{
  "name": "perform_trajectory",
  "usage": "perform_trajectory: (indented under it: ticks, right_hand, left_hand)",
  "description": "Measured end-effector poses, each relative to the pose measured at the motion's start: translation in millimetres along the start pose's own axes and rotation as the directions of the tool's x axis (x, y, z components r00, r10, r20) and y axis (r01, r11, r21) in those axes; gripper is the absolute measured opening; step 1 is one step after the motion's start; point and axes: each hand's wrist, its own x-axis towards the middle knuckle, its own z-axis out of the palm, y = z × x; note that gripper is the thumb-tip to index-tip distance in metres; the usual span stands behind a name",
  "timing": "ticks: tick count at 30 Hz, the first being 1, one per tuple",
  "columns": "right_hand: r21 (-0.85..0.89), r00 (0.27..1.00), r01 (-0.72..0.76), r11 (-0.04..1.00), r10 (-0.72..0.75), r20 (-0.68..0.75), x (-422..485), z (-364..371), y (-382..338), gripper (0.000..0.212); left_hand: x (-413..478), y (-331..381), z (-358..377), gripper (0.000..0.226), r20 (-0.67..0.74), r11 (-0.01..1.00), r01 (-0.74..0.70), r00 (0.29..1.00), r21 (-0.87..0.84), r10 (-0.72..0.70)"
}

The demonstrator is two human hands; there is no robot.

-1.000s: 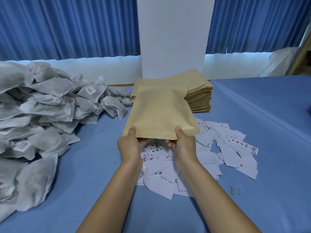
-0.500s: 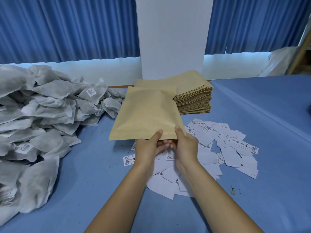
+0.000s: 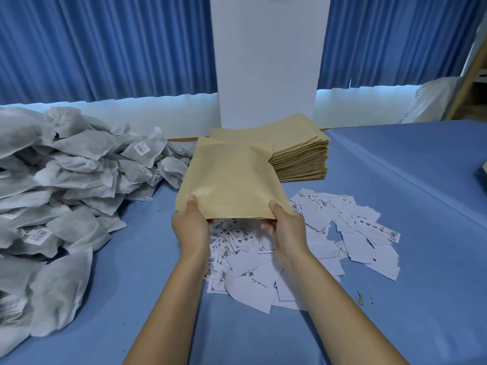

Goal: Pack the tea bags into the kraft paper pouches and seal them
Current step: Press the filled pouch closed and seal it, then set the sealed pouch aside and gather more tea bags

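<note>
Pouch preparation: left hand point(image 3: 190, 229) and right hand point(image 3: 287, 231), fingers point(image 3: 266, 228) pinching the near edge, hold one kraft paper pouch point(image 3: 232, 180); next move, probably, spreading its mouth for tea bags point(image 3: 79, 177).

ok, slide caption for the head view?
Left hand and right hand hold a kraft pouch over loose labels, tea bags piled beside.
</note>
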Motion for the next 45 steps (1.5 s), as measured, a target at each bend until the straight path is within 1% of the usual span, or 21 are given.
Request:
perform_trajectory:
  ticks: [5, 9, 14, 17, 19, 21, 24, 25, 26, 28, 29, 31, 33, 35, 38, 40, 41, 42, 43, 44, 45]
  right_hand:
    - [-0.164, 0.992, 0.124, 0.979, -0.122, 0.025, -1, -8, -18, 0.028]
    - [-0.095, 0.969, 0.235, 0.967, -0.241, -0.061, -5, -23, -56, 0.038]
    - [0.008, 0.890, 0.440, 0.898, -0.435, -0.140, -27, -67, -106, 0.031]
    - [0.023, 0.846, 0.479, 0.877, -0.455, -0.279, -38, -112, -129, 0.033]
    - [0.028, 0.813, 0.482, 0.876, -0.435, -0.387, -41, -147, -140, 0.036]
    - [0.045, 0.774, 0.489, 0.871, -0.410, -0.482, -42, -183, -149, 0.037]
    - [0.075, 0.725, 0.491, 0.868, -0.359, -0.588, -39, -223, -158, 0.037]
    - [0.072, 0.712, 0.503, 0.861, -0.365, -0.601, -36, -231, -165, 0.038]
    - [0.069, 0.705, 0.523, 0.849, -0.386, -0.595, -30, -238, -176, 0.039]
    - [0.101, 0.721, 0.563, 0.820, -0.428, -0.545, -13, -244, -204, 0.041]
    - [0.141, 0.743, 0.567, 0.812, -0.429, -0.513, -3, -247, -218, 0.040]
    - [0.180, 0.812, 0.485, 0.856, -0.365, -0.456, 11, -248, -239, 0.039]
    - [0.078, 0.883, 0.271, 0.959, -0.216, -0.416, 17, -249, -238, 0.029]
    - [-0.049, 0.916, 0.120, 0.992, -0.130, -0.379, 17, -244, -219, 0.010]
    - [-0.174, 0.941, 0.089, 0.981, -0.140, -0.309, 28, -216, -170, 0.022]
    - [-0.193, 0.939, 0.011, 0.981, -0.076, -0.335, 36, -172, -135, 0.026]
    - [-0.452, 0.928, -0.053, 0.891, -0.123, -0.351, 36, -152, -122, 0.031]
    - [-0.629, 0.928, 0.001, 0.778, -0.235, -0.290, 43, -141, -105, 0.030]
    - [-0.372, 0.939, 0.008, 0.928, -0.135, -0.318, 49, -127, -96, 0.026]
    - [-0.127, 0.967, -0.026, 0.992, -0.008, -0.256, 56, -114, -92, 0.028]
    - [-0.276, 0.983, 0.008, 0.961, -0.058, -0.172, 59, -102, -89, 0.029]
  left_hand:
    - [-12, 11, 8, 0.032, 0.138, 0.983, -0.120, 0.985, 0.140, 0.101]
    - [-40, 30, 41, 0.036, 0.266, 0.983, -0.165, 0.954, 0.079, 0.139]
    - [-81, 43, 106, 0.026, 0.252, 0.997, -0.074, 0.965, -0.009, 0.074]
    - [-117, 26, 148, 0.020, 0.387, 1.000, 0.005, 0.922, 0.031, -0.016]
    - [-145, 7, 171, 0.022, 0.524, 0.996, 0.051, 0.848, 0.072, -0.081]
    - [-173, -10, 188, 0.023, 0.652, 0.988, 0.065, 0.745, 0.139, -0.141]
    - [-204, -26, 207, 0.020, 0.716, 0.972, 0.013, 0.675, 0.233, -0.181]
    - [-213, -29, 214, 0.017, 0.732, 0.972, 0.041, 0.651, 0.233, -0.203]
    - [-223, -28, 222, 0.012, 0.766, 0.971, 0.125, 0.596, 0.205, -0.238]
    - [-239, -22, 237, 0.019, 0.863, 0.930, 0.341, 0.420, 0.136, -0.280]
    - [-244, -20, 244, 0.026, 0.892, 0.917, 0.370, 0.350, 0.150, -0.287]
    - [-250, -20, 252, 0.030, 0.902, 0.940, 0.224, 0.291, 0.259, -0.318]
    - [-249, -24, 253, 0.023, 0.889, 0.927, -0.011, 0.286, 0.376, -0.357]
    - [-244, -33, 252, 0.016, 0.886, 0.904, -0.113, 0.283, 0.411, -0.368]
    - [-233, -47, 248, 0.022, 0.889, 0.902, -0.164, 0.308, 0.401, -0.339]
    - [-219, -53, 239, 0.028, 0.893, 0.871, -0.303, 0.358, 0.387, -0.273]
    - [-208, -54, 232, 0.031, 0.892, 0.849, -0.375, 0.396, 0.373, -0.217]
    - [-194, -54, 224, 0.032, 0.884, 0.821, -0.442, 0.443, 0.361, -0.149]
    - [-176, -52, 215, 0.031, 0.869, 0.783, -0.509, 0.488, 0.357, -0.079]
    - [-159, -48, 207, 0.031, 0.851, 0.741, -0.565, 0.525, 0.362, -0.016]
    - [-141, -45, 198, 0.029, 0.825, 0.699, -0.605, 0.564, 0.383, 0.036]
